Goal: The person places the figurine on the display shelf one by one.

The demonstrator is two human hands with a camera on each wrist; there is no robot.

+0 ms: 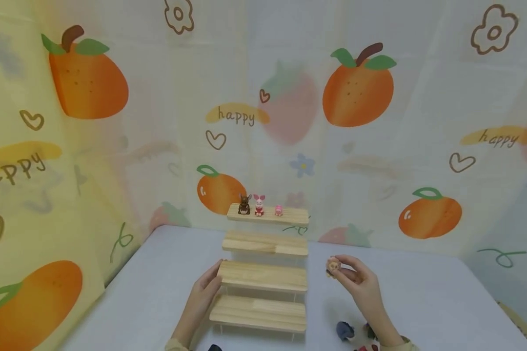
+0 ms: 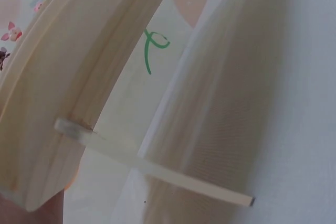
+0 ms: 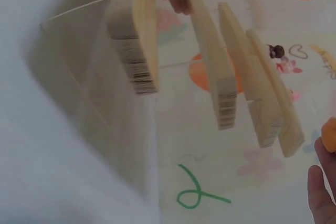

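Observation:
A tiered wooden display stand (image 1: 263,275) rises on the table, its light boards stepped one behind another. My left hand (image 1: 203,287) holds the left end of the second board from the bottom; part of that hand (image 2: 39,211) shows beneath a board in the left wrist view. To the right of the stand, my right hand (image 1: 362,280) pinches a small tan animal figurine (image 1: 333,267) between thumb and fingers, above the table. On the top board sit a dark brown figurine (image 1: 244,204), a pink-eared piglet figurine (image 1: 258,205) and a smaller pink figurine (image 1: 278,210).
Near the right forearm lie a blue-grey figurine (image 1: 345,331) and a red one (image 1: 366,348), with a dark one partly hidden by the wrist. Another dark object (image 1: 214,347) shows at the bottom edge. A fruit-printed curtain (image 1: 290,161) hangs behind the white table (image 1: 377,253).

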